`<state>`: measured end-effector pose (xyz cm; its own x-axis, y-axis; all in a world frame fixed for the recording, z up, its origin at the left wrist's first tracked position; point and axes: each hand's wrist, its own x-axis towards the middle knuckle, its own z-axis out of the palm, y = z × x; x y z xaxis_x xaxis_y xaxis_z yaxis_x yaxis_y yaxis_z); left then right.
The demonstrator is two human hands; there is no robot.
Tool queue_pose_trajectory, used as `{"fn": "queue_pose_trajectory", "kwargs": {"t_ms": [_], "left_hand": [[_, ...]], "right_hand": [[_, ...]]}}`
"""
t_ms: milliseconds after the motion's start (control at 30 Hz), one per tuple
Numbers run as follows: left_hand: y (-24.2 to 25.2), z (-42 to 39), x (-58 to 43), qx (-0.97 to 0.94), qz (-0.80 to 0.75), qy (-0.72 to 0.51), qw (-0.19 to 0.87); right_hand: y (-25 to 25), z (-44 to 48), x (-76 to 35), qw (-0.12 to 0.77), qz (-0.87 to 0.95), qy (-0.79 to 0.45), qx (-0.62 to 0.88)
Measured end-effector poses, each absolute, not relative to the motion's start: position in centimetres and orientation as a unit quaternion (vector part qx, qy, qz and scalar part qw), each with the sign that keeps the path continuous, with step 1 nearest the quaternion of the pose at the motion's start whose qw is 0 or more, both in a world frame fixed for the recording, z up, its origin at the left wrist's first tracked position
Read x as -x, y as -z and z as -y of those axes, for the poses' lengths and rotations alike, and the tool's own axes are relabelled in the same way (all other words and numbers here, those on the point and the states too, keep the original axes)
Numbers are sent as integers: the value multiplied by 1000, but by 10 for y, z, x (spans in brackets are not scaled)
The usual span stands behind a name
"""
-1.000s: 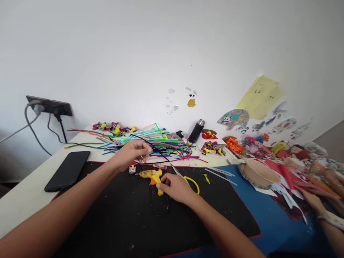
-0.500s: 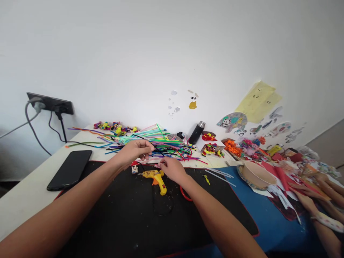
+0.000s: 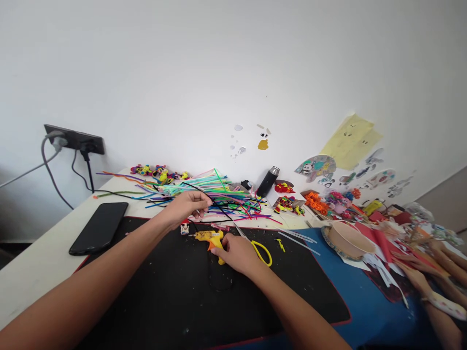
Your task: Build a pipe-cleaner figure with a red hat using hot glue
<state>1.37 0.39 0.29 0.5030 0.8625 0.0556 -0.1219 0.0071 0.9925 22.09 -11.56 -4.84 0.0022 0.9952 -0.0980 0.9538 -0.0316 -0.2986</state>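
"Stem (image 3: 191, 186), black, in our left grip (image 3: 191, 204)?"
"Pinched, yes: probably light and bendy."
"And the glue gun (image 3: 210, 236) on the mat (image 3: 164, 291)?"
"Stiff, likely hot in front; our right grip (image 3: 239, 251) wraps its handle (image 3: 221, 261), where we should hold."

On white table (image 3: 54, 262): phone (image 3: 99, 227); mat (image 3: 164, 296)

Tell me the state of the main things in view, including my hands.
Left hand: pinching a thin black stem
Right hand: touching the yellow plastic glue gun, firmness unclear
Glue gun: apparently on its side, power unclear
Yellow-handled metal scissors: partly covered, opening unclear
Black rectangular phone: flat, screen dark
Black cylindrical flask: silver cap on
Black wall socket strip: plugs inserted
Multicoloured pipe cleaners: loosely heaped
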Motion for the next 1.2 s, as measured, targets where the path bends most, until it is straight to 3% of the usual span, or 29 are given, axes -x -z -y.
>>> {"fn": "queue_pose_trajectory", "kwargs": {"t_ms": [200, 467, 800, 1000, 1200], "left_hand": [[4, -4, -16, -577, -321, -372, 652], [4, -3, -16, -563, -319, -379, 662], [-6, 9, -17, -539, -325, -362, 688], [-3, 11, -20, -529, -320, -367, 695], [3, 9, -21, -521, -315, -367, 703]], "right_hand": [[61, 113, -218, 143, 663, -168, 715], [69, 126, -236, 379, 466, -514, 613], [48, 129, -234, 558, 250, -657, 441], [30, 138, -228, 616, 281, -680, 282], [42, 137, -208, 551, 267, -749, 254]]}}
